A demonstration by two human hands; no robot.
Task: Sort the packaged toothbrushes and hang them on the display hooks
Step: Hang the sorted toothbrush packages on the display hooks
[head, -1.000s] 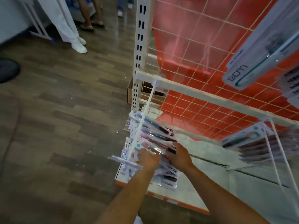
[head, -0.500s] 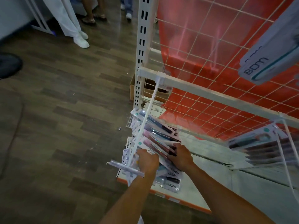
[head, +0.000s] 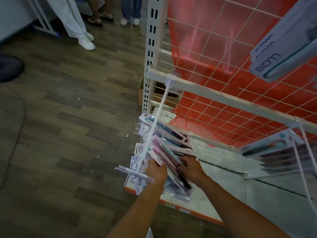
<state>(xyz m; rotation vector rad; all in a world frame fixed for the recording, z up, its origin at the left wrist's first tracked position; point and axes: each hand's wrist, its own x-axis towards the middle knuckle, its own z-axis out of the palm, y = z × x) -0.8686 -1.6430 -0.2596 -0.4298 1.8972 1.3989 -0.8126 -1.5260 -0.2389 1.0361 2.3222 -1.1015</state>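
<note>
Toothbrush packs (head: 169, 148) hang bunched on the long display hook (head: 155, 127) near the shelf's (head: 223, 189) left front corner. Light, stiff, slick blister cards, I judge, best held by the card edges near the hang hole. Left hand (head: 157, 170) and right hand (head: 192, 167) both pinch the front pack's (head: 164, 156) lower edge.
</note>
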